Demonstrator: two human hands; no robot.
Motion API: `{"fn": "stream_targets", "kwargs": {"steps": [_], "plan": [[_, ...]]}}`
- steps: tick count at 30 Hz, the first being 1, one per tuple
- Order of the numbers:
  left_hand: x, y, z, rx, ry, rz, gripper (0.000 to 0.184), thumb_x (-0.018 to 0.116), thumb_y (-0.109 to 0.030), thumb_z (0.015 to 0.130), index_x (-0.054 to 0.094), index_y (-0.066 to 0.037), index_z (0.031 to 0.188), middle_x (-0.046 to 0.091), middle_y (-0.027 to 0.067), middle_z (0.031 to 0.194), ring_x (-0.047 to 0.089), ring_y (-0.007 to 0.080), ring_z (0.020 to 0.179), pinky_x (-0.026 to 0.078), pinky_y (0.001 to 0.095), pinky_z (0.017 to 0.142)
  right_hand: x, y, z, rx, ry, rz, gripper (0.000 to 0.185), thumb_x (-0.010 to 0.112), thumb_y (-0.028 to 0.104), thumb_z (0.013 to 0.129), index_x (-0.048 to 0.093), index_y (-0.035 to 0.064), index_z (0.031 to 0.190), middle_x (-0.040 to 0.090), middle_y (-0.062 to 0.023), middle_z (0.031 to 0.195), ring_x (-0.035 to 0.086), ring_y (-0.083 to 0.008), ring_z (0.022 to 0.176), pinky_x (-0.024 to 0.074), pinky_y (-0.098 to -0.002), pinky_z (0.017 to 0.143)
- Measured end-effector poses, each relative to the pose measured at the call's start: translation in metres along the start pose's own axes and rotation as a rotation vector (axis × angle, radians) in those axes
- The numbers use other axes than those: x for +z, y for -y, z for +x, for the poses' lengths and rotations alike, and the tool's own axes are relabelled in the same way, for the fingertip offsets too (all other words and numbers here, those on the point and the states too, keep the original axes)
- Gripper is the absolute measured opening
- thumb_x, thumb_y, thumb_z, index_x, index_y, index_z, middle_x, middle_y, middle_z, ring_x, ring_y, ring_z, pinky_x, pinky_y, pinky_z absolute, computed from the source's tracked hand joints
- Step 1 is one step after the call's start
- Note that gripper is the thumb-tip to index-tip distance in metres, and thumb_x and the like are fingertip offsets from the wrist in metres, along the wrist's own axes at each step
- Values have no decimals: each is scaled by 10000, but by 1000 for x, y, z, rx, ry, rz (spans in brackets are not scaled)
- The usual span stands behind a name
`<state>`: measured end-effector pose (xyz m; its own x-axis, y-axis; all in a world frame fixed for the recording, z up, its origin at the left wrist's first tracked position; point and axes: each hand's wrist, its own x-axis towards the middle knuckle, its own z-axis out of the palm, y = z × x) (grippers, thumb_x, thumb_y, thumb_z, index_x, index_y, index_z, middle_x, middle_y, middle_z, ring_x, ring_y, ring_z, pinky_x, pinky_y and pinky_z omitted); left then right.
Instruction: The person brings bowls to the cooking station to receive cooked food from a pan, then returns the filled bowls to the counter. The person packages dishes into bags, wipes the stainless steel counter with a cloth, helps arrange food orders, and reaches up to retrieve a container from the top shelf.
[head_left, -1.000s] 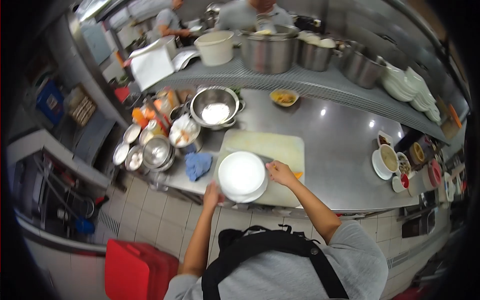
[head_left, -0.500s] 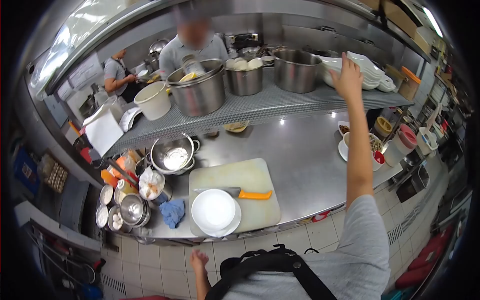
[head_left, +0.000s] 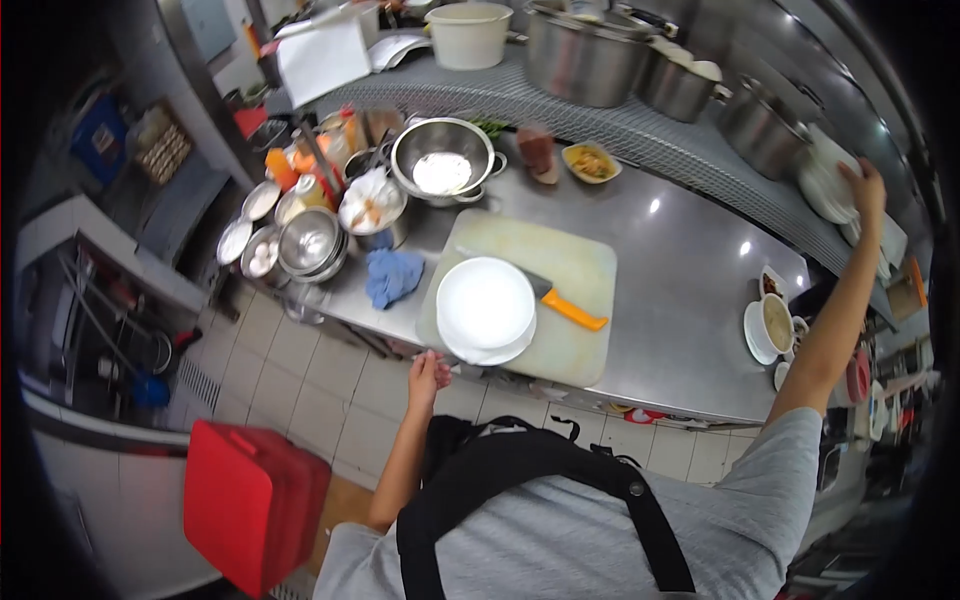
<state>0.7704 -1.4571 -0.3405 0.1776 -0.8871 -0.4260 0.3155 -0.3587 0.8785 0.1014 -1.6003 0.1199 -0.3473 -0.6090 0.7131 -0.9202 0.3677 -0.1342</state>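
Note:
My right hand (head_left: 866, 190) is stretched up to the shelf, at a stack of white dishes (head_left: 826, 180). Its fingers look apart, and I see no dish lifted; whether they touch the stack is unclear. Low by the counter's front edge hangs my left hand (head_left: 428, 373), fingers loosely curled with nothing visible in them. Just beyond it, a white bowl (head_left: 486, 302) sits on a white plate (head_left: 497, 354) at the left of the cutting board (head_left: 575, 350). A knife (head_left: 572, 308) with an orange handle lies there too, its blade partly hidden by the bowl.
A blue cloth (head_left: 392, 277), a steel pot (head_left: 438, 172) and several bowls stand left of the board. Behind are a dish of food (head_left: 591, 163) and the shelf's large pots (head_left: 590, 60). A filled bowl (head_left: 776, 322) is at right. A red bin (head_left: 250, 500) stands behind left.
My view has swung down and left, bringing the red bin into sight. My right arm still reaches to the dishes. My left hand has come up closer to the counter edge.

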Motion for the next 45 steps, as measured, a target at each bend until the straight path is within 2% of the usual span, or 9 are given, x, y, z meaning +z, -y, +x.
{"fn": "stream_targets", "kwargs": {"steps": [7,11,12,18,21,25,27,29,45], "plan": [[-36,-7,-27,36,-193,1,300,438,-338,890,525,-54,927,530,22,699,544,106,597,450,222,553,-89,37,-111,-339,-425,-121,399,586,347,782,571,97,1092,552,-85,1118,555,-203,963,403,-286,828],[-10,-58,-52,93,-95,20,327,420,-343,895,534,-42,956,549,37,734,559,112,640,467,230,591,-134,130,-221,-250,33,772,125,591,-3,741,588,-20,864,524,-104,870,530,-217,802,421,-323,734],[1,-73,-60,106,21,27,373,401,-376,898,532,-38,981,571,47,765,569,118,668,472,236,609,-142,176,-230,-651,57,728,140,628,-34,604,544,-14,714,486,-94,743,490,-223,698,393,-338,647],[45,-130,-97,-76,703,-352,612,296,-538,872,425,-25,1182,566,122,1036,600,186,847,492,291,709,-44,297,-288,-1363,1052,1355,205,659,189,693,528,32,686,493,-67,704,478,-244,703,392,-355,639],[41,-129,-101,-109,381,-265,489,443,-347,882,403,34,1185,547,152,1075,571,227,941,467,326,811,-9,327,-334,-1432,1254,1419,229,696,176,670,554,28,771,512,-95,799,499,-268,791,413,-347,691],[22,-92,-86,18,119,-305,423,463,-272,883,420,58,1145,560,177,1036,591,253,890,492,343,763,49,344,-360,-480,989,1445,592,713,216,673,441,10,1157,483,-169,1092,475,-312,1024,400,-364,875],[11,-81,-80,0,62,-340,421,454,-270,887,415,58,1149,559,177,1036,590,255,891,492,346,763,104,346,-375,-301,820,811,653,639,273,745,331,-56,1216,530,-229,1007,557,-316,932,472,-396,772],[4,-73,-77,29,-34,-402,448,449,-284,889,391,62,1166,551,182,1042,586,263,895,491,354,766,131,349,-380,-4,1449,690,536,555,260,789,398,-116,1136,577,-244,816,626,-299,706,527,-374,569],[-37,-58,-79,87,-207,-559,463,440,-301,891,386,73,1160,549,187,1041,582,266,897,484,364,774,170,337,-412,-119,1474,905,268,458,127,795,533,-93,926,598,-171,681,591,-228,482,487,-303,394]]}}
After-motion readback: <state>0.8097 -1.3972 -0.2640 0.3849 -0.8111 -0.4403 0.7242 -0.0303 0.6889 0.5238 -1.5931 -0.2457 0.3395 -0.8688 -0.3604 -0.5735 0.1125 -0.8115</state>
